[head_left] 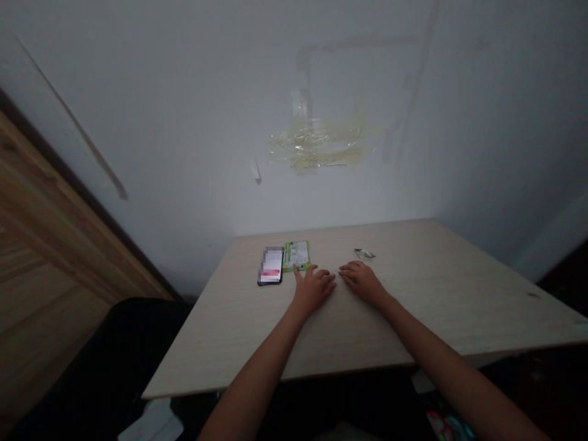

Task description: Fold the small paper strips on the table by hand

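Note:
My left hand is low over the table, its outer fingers spread and its thumb and forefinger drawn together on the right side. Facing it, my right hand points left with its fingers close together and bent. A tiny pale thing shows between the fingertips of both hands; it is too small and dim to name. Just beyond my left hand lies a green and white printed packet, partly behind the fingers. A small crumpled wrapper piece rests behind my right hand.
A phone with a lit screen lies left of the packet on the light wooden table. The table's back edge is against a white wall bearing strips of clear tape. A wooden panel stands at the left.

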Available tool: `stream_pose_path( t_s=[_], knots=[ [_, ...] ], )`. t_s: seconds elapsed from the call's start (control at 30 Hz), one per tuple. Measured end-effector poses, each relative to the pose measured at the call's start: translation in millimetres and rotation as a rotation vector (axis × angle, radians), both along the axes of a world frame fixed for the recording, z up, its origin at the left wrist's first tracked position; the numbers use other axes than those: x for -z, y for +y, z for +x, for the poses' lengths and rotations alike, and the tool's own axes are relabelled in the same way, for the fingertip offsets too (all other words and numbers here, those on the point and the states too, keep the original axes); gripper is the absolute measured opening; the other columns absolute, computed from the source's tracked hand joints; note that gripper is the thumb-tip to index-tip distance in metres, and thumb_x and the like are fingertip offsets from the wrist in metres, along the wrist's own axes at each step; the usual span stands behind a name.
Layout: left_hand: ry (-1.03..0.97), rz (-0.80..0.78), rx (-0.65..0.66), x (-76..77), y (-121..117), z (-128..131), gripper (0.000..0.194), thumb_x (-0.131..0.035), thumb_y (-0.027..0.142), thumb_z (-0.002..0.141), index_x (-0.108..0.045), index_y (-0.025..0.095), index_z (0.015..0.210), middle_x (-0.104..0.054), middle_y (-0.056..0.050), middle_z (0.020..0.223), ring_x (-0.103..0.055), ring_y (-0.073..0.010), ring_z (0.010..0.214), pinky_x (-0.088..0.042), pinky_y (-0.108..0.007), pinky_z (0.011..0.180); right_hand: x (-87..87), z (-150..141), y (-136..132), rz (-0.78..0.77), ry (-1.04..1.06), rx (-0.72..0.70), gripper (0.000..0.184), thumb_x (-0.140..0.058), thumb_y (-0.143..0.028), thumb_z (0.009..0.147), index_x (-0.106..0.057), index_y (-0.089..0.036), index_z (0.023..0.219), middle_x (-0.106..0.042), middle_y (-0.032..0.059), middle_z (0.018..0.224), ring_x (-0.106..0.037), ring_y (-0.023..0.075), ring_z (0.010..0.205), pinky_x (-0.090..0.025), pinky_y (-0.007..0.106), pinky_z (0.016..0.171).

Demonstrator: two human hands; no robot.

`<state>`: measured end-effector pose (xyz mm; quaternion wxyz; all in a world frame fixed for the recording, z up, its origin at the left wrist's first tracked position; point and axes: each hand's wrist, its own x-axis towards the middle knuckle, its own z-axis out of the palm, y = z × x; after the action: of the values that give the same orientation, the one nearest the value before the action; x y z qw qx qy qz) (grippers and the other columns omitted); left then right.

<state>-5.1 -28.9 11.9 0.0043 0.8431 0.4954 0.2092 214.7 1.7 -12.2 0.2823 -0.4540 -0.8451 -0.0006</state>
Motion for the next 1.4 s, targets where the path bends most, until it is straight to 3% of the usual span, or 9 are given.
stream_pose_path(
  t_s=[0.27,0.53,0.87,1.4],
  knots=[
    [0.007,-0.029,0.008,3.1,0,-3,0.034,-0.043,0.046,0.098,-0.059,0.049,0.128,-0.063,0.006,0.136,-0.035,-0.0339,0.142,0.010,-0.081,0.106,-2.3,1,-2,0.007,-0.078,0.165,0.024,-0.056,-0.035,0.095,-0.076,-0.035,0.107,-0.068,0.0056,0.121,-0.053,0.0267,0.119,-0.045,0.045,0.102],
    [0.073,-0.025,-0.007,2.8,0,-3,0.037,-0.042,0.045,0.098,-0.055,0.049,0.132,-0.060,0.007,0.140,-0.034,-0.0349,0.143,0.002,-0.085,0.104,-10.5,-3,-6,-0.103,-0.123,0.240,0.029,-0.051,-0.038,0.097,-0.072,-0.037,0.117,-0.065,0.0034,0.129,-0.054,0.0251,0.120,-0.044,0.041,0.101],
    [0.095,-0.037,-0.028,3.7,0,-4,0.038,-0.039,0.046,0.098,-0.053,0.050,0.133,-0.058,0.007,0.141,-0.034,-0.0327,0.143,-0.002,-0.083,0.107,-18.3,-8,-7,-0.128,-0.165,0.292,0.031,-0.047,-0.033,0.099,-0.070,-0.034,0.120,-0.063,0.0049,0.130,-0.053,0.0259,0.119,-0.043,0.041,0.097],
    [0.057,-0.049,-0.030,4.1,-1,-4,0.037,-0.042,0.045,0.097,-0.054,0.049,0.133,-0.058,0.006,0.141,-0.035,-0.0324,0.142,0.002,-0.082,0.107,-10.6,-9,2,-0.106,-0.134,0.316,0.031,-0.048,-0.031,0.098,-0.070,-0.031,0.119,-0.063,0.0077,0.129,-0.052,0.0277,0.119,-0.044,0.043,0.094]
  ],
)
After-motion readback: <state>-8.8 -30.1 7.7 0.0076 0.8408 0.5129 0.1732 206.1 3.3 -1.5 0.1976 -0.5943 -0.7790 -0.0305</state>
